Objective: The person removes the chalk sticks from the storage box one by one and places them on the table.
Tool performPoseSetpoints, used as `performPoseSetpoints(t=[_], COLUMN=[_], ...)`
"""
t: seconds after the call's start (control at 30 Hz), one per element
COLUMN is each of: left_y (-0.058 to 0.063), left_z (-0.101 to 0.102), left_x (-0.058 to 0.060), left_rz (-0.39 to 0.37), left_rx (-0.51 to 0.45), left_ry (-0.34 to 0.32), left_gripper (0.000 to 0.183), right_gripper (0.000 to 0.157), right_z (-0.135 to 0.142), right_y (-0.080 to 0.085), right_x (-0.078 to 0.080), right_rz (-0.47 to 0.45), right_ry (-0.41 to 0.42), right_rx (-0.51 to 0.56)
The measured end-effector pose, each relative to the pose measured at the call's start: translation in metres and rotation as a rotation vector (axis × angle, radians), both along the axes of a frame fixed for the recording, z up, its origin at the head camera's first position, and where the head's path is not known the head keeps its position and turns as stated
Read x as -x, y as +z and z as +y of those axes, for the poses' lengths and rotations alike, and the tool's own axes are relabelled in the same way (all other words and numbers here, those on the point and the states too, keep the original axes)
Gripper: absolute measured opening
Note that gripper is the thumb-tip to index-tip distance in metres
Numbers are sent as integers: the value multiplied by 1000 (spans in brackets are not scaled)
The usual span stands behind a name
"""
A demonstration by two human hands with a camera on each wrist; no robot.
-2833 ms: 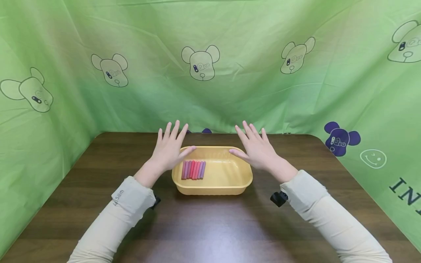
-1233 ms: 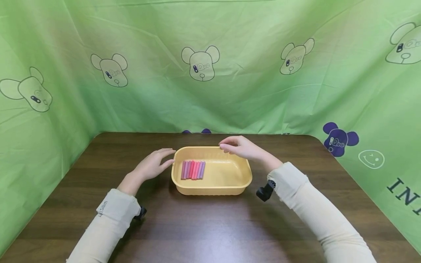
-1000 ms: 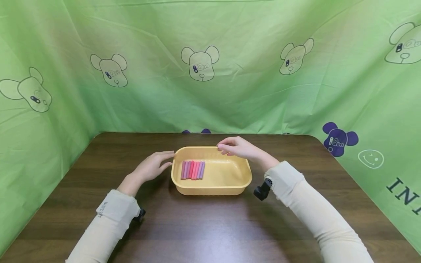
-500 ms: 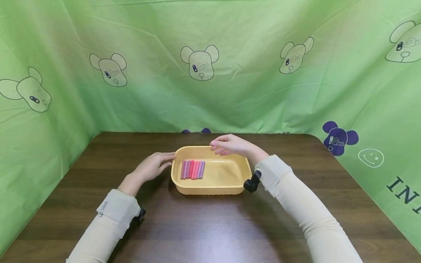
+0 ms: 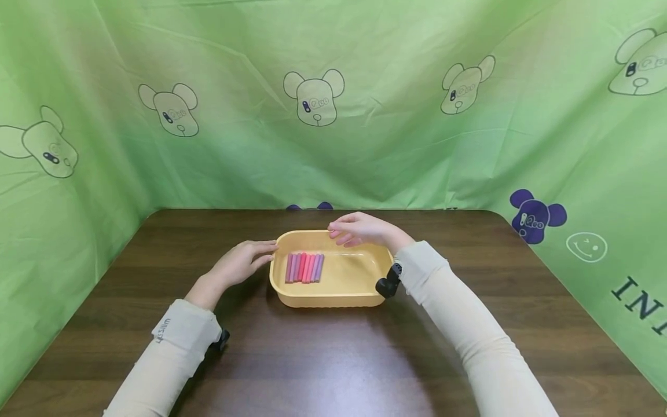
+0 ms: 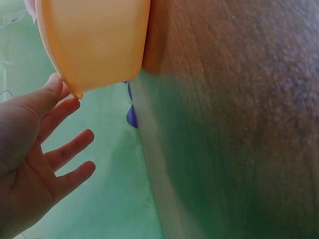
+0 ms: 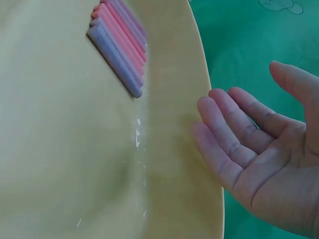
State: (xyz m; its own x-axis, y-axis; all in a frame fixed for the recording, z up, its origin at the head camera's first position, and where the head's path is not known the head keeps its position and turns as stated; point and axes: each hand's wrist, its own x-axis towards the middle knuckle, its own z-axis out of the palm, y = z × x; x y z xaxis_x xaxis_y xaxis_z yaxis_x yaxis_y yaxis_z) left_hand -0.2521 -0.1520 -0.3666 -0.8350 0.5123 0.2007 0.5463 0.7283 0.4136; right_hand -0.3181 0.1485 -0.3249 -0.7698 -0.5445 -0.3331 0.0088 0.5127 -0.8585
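A yellow plastic tub (image 5: 350,302) stands on the table. Side by side in its left half lies a row of short round sticks (image 5: 304,268) in pink, red and purple, several in all. My left hand (image 5: 233,267) is at the tub's left end, fingertips at the rim; the left wrist view has the thumb (image 6: 50,92) touching the rim and the other fingers spread loosely. Over the far rim hovers my right hand (image 5: 367,229), its fingers (image 7: 219,114) loosely bent with nothing between them. It is apart from the sticks.
The dark wooden table (image 5: 312,359) extends around the tub on all sides. A green printed cloth (image 5: 234,150) hangs behind and beside the table. A small black camera (image 5: 389,281) on the right wrist covers the tub's near right corner.
From spread above the tub, both hands came down; the left went to the left rim. The right has since slid leftward along the far rim. The sticks have not moved.
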Motion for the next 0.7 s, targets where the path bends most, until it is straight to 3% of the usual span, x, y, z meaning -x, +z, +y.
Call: performPoseSetpoints(t=[0.7], left_y=[-1], left_z=[0], left_x=[2], left_rz=[-2], left_rx=[-4], left_ry=[22], left_gripper=[37], right_gripper=[42], right_z=[-15], right_y=[-22], right_x=[16], right_rz=[-140], right_ry=[82], right_rx=[-66])
